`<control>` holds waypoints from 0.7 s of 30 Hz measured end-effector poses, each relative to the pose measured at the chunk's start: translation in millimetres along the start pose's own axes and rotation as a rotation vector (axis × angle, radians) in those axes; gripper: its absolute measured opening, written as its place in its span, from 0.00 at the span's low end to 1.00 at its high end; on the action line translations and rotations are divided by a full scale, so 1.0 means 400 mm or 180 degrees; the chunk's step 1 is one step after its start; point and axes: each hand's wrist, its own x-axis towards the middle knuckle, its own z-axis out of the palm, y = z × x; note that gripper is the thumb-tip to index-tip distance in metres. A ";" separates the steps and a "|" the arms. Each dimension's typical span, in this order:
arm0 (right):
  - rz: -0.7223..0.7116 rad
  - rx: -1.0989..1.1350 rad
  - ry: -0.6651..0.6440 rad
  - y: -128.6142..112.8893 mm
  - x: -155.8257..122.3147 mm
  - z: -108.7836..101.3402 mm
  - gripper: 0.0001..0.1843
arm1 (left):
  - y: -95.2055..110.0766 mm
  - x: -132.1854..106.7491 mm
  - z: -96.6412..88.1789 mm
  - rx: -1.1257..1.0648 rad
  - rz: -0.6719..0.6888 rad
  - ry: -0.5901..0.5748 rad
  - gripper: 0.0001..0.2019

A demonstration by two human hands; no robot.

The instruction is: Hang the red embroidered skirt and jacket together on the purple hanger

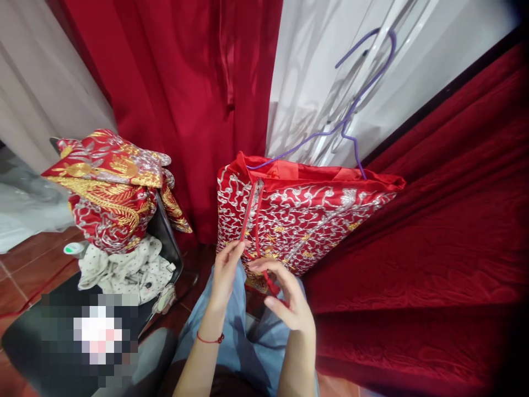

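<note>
A red garment (pixel 306 220) with silver and gold embroidery hangs on a purple hanger (pixel 351 105) in front of me, draped over the edge of a red bed. My left hand (pixel 225 270) pinches one thin red cord (pixel 248 212) that runs down the garment's front. My right hand (pixel 289 298) is closed on a second red cord (pixel 268 281) near the garment's lower hem. A red string bracelet circles my left wrist. My pale blue trousers (pixel 243 336) show below both hands.
A second red and gold embroidered garment (pixel 111 187) lies piled on a dark chair (pixel 165 231) at left, over white spotted cloth (pixel 124 270). Red curtain (pixel 185 82) and white curtain (pixel 330 71) hang behind. The red velvet bed cover (pixel 433 248) fills the right. Tiled floor at left.
</note>
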 end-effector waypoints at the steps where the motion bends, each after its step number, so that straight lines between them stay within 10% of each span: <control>1: -0.0017 0.0103 0.0172 0.004 -0.005 -0.004 0.20 | 0.001 0.002 -0.006 0.0157 0.0177 0.0032 0.14; 10: 0.0030 -0.0310 0.2296 0.011 0.012 0.043 0.03 | -0.009 -0.006 0.002 0.1143 0.0677 0.0138 0.12; 21: 0.0305 0.0715 -0.0016 -0.014 0.027 0.093 0.10 | 0.035 -0.047 0.002 0.0324 -0.0010 -0.0322 0.25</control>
